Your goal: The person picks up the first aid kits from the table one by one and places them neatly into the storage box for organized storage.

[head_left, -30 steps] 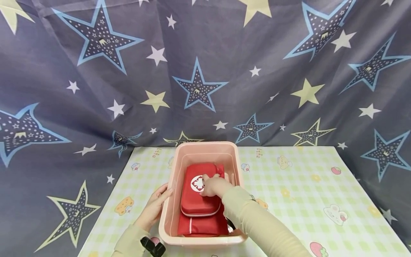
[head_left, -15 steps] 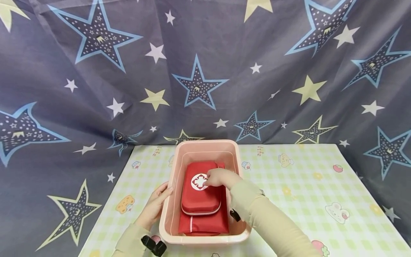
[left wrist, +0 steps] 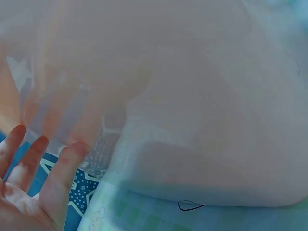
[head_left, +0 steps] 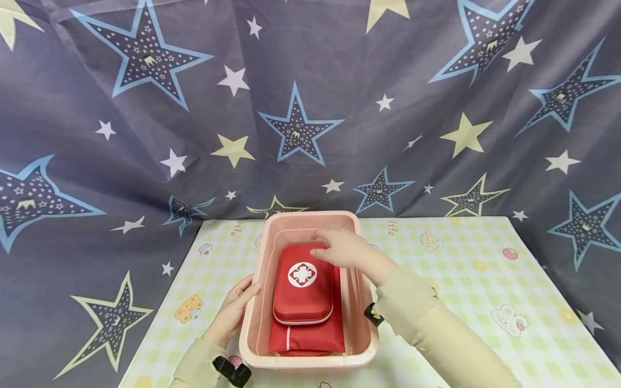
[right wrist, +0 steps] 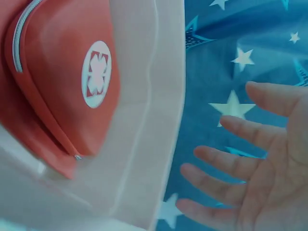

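The left hand (head_left: 232,311) lay flat against the pink tub (head_left: 252,323), probably touching it, while the right hand (head_left: 339,249) hovered open-fingered, holding nothing, above the red pouch (head_left: 303,291).

The left hand (head_left: 234,309) lies flat with straight fingers, forearm low. The right hand (head_left: 339,248) hovers forward, fingers spread and relaxed, holding nothing.

Star-print backdrop (head_left: 310,108); checked tablecloth (head_left: 466,280)
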The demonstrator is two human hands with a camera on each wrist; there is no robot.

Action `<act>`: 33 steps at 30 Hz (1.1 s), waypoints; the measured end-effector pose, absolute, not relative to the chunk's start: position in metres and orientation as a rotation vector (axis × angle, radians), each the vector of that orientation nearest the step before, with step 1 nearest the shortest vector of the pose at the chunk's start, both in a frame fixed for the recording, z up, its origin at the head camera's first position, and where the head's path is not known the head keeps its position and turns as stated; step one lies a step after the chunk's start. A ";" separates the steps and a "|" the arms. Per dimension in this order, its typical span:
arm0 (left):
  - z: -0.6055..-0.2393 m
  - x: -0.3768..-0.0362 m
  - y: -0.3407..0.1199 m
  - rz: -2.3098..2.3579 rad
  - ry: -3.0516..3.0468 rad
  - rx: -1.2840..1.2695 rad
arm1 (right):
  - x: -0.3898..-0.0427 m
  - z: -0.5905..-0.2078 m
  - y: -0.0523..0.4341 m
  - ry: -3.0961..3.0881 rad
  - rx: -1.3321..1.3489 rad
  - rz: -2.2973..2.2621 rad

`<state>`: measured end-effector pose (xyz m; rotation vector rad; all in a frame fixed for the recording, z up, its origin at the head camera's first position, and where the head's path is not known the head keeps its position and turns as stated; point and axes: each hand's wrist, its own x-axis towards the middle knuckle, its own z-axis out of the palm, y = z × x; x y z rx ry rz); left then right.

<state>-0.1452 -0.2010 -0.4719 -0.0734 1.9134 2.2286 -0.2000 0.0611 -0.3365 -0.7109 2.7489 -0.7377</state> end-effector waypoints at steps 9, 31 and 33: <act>-0.471 -0.146 -0.200 2.213 1.937 -0.082 | -0.176 -0.329 0.084 2.999 -0.877 -0.616; -0.462 -0.139 -0.200 1.910 2.473 -0.060 | -0.140 -0.397 0.184 3.309 -0.666 -0.830; -0.460 -0.135 -0.202 1.890 2.529 -0.029 | -0.135 -0.402 0.193 3.318 -0.625 -0.773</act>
